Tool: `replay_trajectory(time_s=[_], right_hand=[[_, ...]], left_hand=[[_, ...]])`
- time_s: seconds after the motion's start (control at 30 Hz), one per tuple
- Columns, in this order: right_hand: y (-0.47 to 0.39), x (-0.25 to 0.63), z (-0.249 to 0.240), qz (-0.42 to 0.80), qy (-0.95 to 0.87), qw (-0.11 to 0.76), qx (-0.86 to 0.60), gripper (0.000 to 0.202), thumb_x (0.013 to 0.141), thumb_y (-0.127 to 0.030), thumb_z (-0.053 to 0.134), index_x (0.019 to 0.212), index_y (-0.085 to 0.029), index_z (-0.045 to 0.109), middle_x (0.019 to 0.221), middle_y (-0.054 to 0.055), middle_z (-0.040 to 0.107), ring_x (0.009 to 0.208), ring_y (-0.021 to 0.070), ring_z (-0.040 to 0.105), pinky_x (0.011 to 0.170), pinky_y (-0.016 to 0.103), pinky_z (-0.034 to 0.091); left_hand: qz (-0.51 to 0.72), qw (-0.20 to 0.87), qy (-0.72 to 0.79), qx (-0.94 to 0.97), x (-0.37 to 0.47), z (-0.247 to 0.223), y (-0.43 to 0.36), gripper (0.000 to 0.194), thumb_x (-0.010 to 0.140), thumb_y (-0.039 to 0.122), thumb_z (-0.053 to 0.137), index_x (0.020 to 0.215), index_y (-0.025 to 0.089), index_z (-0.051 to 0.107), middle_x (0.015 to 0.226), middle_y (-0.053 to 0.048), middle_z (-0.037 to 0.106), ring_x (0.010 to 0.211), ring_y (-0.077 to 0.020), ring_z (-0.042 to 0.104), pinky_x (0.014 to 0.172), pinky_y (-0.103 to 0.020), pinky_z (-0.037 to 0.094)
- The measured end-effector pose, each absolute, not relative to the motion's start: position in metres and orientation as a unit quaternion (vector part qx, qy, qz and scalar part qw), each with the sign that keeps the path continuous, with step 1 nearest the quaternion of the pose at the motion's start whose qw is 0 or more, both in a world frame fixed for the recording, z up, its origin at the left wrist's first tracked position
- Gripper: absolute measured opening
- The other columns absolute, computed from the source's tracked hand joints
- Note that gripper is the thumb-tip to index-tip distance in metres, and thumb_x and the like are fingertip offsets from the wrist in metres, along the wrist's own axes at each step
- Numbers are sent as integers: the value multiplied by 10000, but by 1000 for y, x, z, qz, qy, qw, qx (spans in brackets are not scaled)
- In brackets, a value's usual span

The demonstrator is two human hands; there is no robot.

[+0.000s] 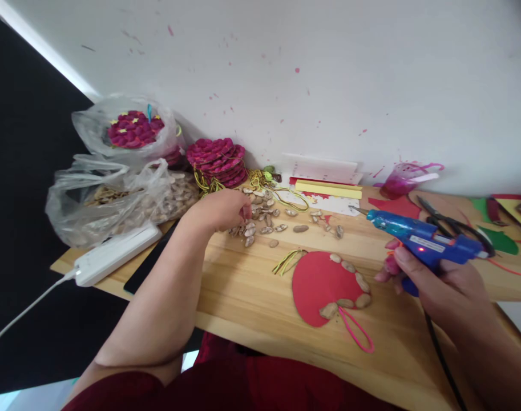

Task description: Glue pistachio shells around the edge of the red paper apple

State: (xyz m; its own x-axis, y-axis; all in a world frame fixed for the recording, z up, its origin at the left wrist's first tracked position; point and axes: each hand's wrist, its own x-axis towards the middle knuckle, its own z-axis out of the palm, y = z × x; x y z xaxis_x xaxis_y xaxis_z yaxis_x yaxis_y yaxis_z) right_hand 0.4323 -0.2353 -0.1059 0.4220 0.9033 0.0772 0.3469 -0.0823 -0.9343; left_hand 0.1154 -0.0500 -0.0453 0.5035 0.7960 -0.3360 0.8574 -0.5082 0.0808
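Observation:
In my right hand (431, 279) is a blue hot glue gun (418, 237), its red light lit and its metal nozzle pointing left. My left hand (228, 208) reaches down into a pile of peanut shells (264, 208); its fingers are mostly hidden, so whether it grips a shell does not show. Between my hands lies a red round card (318, 285) with a notch at the lower right. Several peanut shells (363, 282) sit along its right edge. A pink cord loop (358, 331) and a yellow-green tassel (286, 262) extend from the card.
Stacked magenta shell discs (217, 162) stand near the wall, beside plastic bags (114, 200) of shells and more discs. A white power strip (117, 254) lies at left. Behind the glue gun are scissors (440, 217), a cup of magenta paint (399, 182) and paper scraps (395, 206).

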Motion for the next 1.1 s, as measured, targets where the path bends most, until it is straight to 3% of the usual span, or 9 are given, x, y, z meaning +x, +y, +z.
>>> replay_trajectory(time_s=[0.23, 0.43, 0.77, 1.1], right_hand=[[-235, 435, -109, 290, -466, 499, -671, 374, 829, -561, 763, 831, -198, 674, 664, 36, 675, 509, 170, 635, 421, 248, 508], [-235, 434, -108, 299, -462, 505, -665, 363, 823, -546, 775, 828, -198, 673, 673, 37, 676, 503, 162, 616, 425, 252, 509], [-234, 432, -106, 286, -457, 508, -672, 423, 782, -595, 789, 788, -187, 678, 649, 43, 669, 480, 165, 607, 411, 258, 506], [-235, 427, -103, 303, -462, 519, -652, 406, 828, -576, 761, 822, -181, 666, 644, 16, 657, 520, 166, 668, 417, 231, 487]], left_hand=[[-105, 102, 482, 864, 129, -56, -54, 263, 775, 239, 640, 1020, 236, 735, 984, -63, 755, 873, -235, 669, 690, -297, 439], [-63, 99, 489, 864, 120, -51, -48, 285, 839, 184, 544, 1014, 222, 766, 1029, -53, 781, 911, -201, 682, 741, -276, 449], [-138, 112, 475, 862, 130, -55, -55, 150, 688, 194, 637, 804, 223, 728, 746, -41, 726, 675, -212, 621, 560, -307, 361], [32, 124, 378, 917, 154, -57, -78, 65, 779, 162, 576, 806, 202, 619, 800, -25, 698, 729, -170, 604, 659, -281, 393]])
